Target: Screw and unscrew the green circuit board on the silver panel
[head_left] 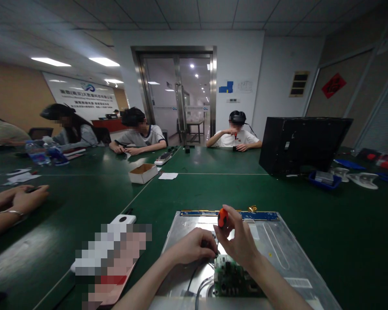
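My right hand (241, 237) grips a screwdriver (223, 218) by its orange and black handle, with the shaft pointing down. Beside the shaft, my left hand (197, 245) has its fingers pinched together at the top left edge of a green circuit board (229, 275); whatever they hold is hidden. The board lies on a flat silver metal panel (274, 245), which has a blue strip board (198, 213) along its far edge. Dark cables (198, 288) run from near the board toward the panel's near side. The screwdriver's tip cannot be made out clearly.
Left of the panel lie a white device (123, 220) and a pink item (132, 258), partly pixelated. Farther off are a small open box (143, 173), a black monitor (304, 144) and a blue tray (325, 179). Another person's hands (26, 200) rest at far left; several people sit around the table.
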Tool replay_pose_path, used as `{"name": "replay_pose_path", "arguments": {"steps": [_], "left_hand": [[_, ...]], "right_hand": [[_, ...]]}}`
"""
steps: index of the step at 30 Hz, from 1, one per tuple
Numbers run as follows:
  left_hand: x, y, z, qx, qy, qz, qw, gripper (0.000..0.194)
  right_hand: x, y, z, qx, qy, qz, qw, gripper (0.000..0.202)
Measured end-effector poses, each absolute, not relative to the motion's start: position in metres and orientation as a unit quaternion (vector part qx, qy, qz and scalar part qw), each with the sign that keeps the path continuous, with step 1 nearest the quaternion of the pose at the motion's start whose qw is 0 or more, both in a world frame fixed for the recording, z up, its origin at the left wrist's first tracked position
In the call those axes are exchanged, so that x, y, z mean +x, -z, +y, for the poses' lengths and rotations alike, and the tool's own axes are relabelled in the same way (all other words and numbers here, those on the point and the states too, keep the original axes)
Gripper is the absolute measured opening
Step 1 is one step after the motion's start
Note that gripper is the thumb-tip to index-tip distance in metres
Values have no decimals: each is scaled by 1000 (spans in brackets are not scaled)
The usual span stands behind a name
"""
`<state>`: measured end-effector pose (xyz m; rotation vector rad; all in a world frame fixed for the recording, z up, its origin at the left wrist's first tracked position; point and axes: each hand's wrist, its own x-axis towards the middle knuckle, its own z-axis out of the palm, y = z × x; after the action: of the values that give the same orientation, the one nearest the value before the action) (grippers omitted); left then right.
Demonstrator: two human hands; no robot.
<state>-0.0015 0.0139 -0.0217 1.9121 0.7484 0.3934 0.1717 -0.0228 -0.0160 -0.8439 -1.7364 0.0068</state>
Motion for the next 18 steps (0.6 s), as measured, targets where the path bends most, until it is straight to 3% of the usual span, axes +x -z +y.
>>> {"name": "replay_pose_path", "arguments": {"steps": [18], "left_hand": [[-4,27,15,797,-150,313,495,13]], "right_hand": [[172,7,-29,-368,25,-755,541,54]]}}
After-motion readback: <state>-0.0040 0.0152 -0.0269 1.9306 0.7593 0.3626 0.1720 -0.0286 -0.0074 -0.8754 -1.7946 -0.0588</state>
